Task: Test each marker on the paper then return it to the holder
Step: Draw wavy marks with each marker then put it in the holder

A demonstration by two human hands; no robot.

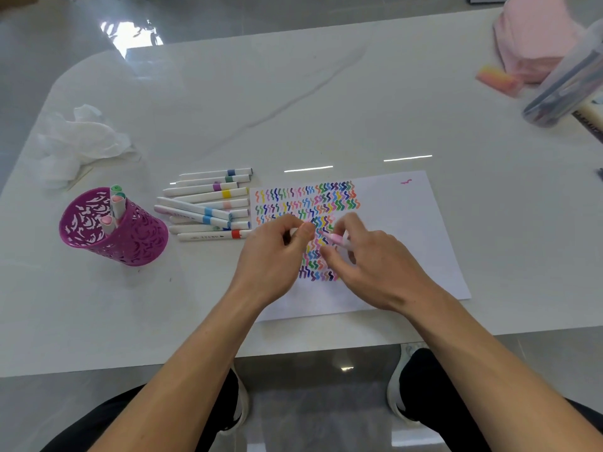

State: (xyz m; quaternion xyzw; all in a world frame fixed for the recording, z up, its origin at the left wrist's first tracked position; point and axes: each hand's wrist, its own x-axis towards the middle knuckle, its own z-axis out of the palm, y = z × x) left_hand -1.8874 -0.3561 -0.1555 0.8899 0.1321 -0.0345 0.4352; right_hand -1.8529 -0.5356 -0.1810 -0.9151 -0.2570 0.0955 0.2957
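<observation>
Purple holder (130, 243) w/ few markers (114, 207) upright inside; R hand (375, 265) grip round pink marker (337, 239); L hand (274, 256) grip unclear.

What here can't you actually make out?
Head view only.
The pink marker: barrel mostly hidden under the right hand.
The left hand: curled fingers hide what, if anything, it holds.
The clear tube: blurred, cut off by right edge.
Print on the loose markers: too small.

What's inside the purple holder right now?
Markers stand in the purple holder, green ends behind, pink ends in front. Its wall covers their lower barrels and the bottom, so anything lying there is unseen.
</observation>
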